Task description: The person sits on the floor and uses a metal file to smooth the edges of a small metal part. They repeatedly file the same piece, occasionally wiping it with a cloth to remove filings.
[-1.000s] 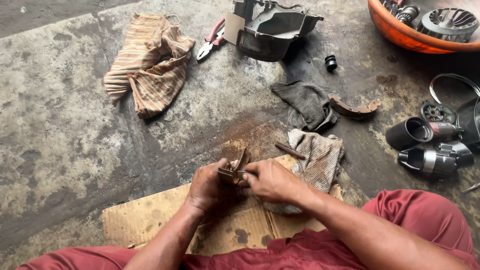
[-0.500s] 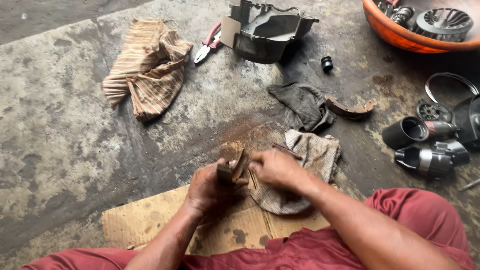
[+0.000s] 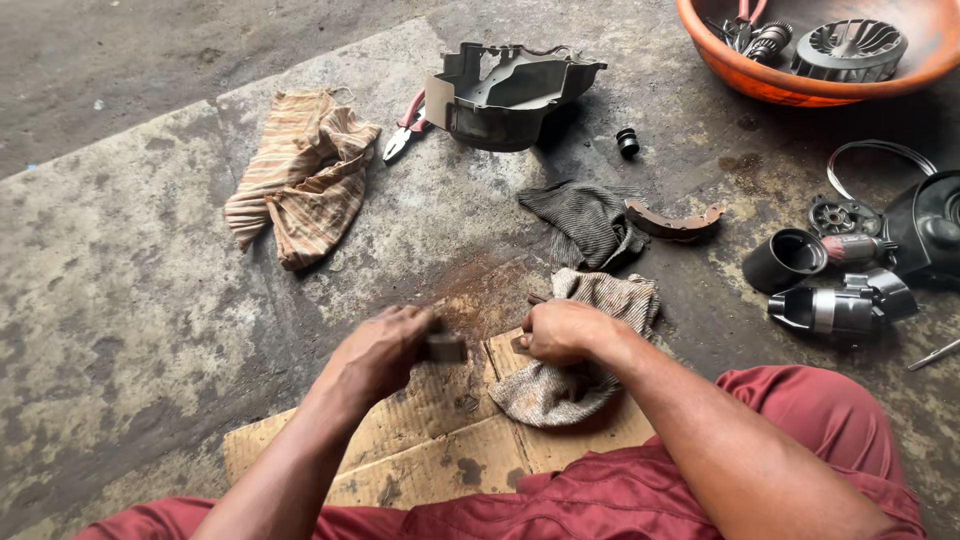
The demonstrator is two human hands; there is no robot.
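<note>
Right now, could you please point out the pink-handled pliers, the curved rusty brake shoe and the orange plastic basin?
pink-handled pliers (image 3: pixel 404 128), head view, on the handles.
curved rusty brake shoe (image 3: pixel 673 221), head view, mid-arc.
orange plastic basin (image 3: pixel 760 82), head view, front rim.

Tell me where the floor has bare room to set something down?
The concrete floor left of the striped rag and the left hand lies bare, as does the strip beyond that rag. The right side is crowded: orange basin, motor parts, brake shoe, grey rag.
</note>
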